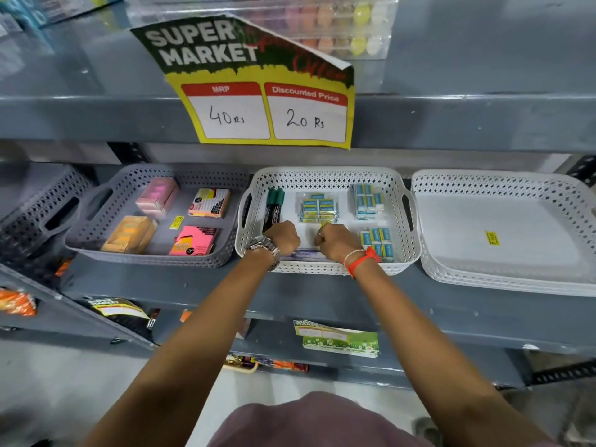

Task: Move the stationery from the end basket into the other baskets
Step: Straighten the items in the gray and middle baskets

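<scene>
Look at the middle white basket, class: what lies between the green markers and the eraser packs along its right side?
In the head view, one more eraser pack lies between the green markers and the right-hand eraser packs; nearer, both hands reach in.

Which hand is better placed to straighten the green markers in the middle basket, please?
Left, probably: the left hand sits right at the green markers by the white basket's left wall; the right hand is further right.

Bare forearms, a silver metal watch [265, 247] (left wrist), orange-red thread band [361, 258] on the right.
</scene>
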`<state>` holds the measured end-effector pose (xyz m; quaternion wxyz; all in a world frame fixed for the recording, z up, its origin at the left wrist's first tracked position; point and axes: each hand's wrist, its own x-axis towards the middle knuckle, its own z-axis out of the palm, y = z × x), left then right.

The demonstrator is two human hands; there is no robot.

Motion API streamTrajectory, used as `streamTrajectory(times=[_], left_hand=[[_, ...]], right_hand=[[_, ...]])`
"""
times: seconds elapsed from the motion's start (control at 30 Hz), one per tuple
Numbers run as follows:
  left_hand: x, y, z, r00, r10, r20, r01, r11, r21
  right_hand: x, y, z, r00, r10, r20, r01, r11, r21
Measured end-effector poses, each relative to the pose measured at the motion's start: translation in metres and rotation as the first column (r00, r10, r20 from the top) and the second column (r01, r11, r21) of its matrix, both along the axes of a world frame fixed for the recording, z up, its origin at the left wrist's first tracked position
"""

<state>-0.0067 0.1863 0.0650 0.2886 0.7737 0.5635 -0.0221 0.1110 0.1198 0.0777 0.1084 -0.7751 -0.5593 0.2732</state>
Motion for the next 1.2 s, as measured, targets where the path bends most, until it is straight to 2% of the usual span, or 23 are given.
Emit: streamTrajectory(times=[0.17,0.23,0.3,0.4,0.47,0.6,0.77,0.87,1.0,1.13,1.2], left_hand=[[-0.001,-0.006,0.004,1.0,-0.005,0.0,0.005,0.998,0.069],[-0.003,-0.006,0.012,0.992,0.065,0.11,-0.079,0.989,0.123],[-0.004,-0.003,0.018,0.942,0.182,0.282,-0.225,0.966,0.129],[-0.009,0.005,0.026,0.794,0.393,0.464,-0.429,0.903,-0.031],[-0.012,0.009,0.032,0.706,0.519,0.482,-0.487,0.85,-0.201],[-0.017,0.014,0.034,0.596,0.624,0.506,-0.491,0.782,-0.384],[-0.023,0.014,0.041,0.446,0.725,0.525,-0.486,0.689,-0.538],[-0.022,0.017,0.039,0.442,0.721,0.534,-0.432,0.693,-0.578],[-0.02,0.017,0.042,0.408,0.734,0.543,-0.444,0.679,-0.585],[-0.02,0.012,0.046,0.412,0.721,0.558,-0.445,0.693,-0.567],[-0.02,0.013,0.044,0.444,0.708,0.55,-0.467,0.706,-0.533]], right_hand=[[-0.001,0.003,0.003,1.0,-0.005,-0.001,0.005,1.0,-0.006],[-0.003,0.006,0.007,0.998,-0.058,-0.034,0.06,0.997,0.054],[-0.009,0.012,0.01,0.99,-0.076,-0.122,0.089,0.99,0.11],[-0.024,0.027,0.007,0.951,-0.071,-0.301,0.114,0.985,0.127],[-0.037,0.037,0.002,0.912,-0.082,-0.402,0.121,0.99,0.072],[-0.053,0.062,-0.012,0.852,-0.155,-0.501,0.18,0.984,0.002],[-0.061,0.073,-0.011,0.842,-0.177,-0.51,0.192,0.981,-0.024],[-0.063,0.077,-0.012,0.849,-0.174,-0.498,0.181,0.983,-0.035],[-0.065,0.083,-0.014,0.851,-0.156,-0.502,0.173,0.985,-0.014],[-0.066,0.083,-0.014,0.858,-0.147,-0.491,0.168,0.986,-0.003],[-0.065,0.079,-0.011,0.861,-0.141,-0.488,0.174,0.985,0.022]])
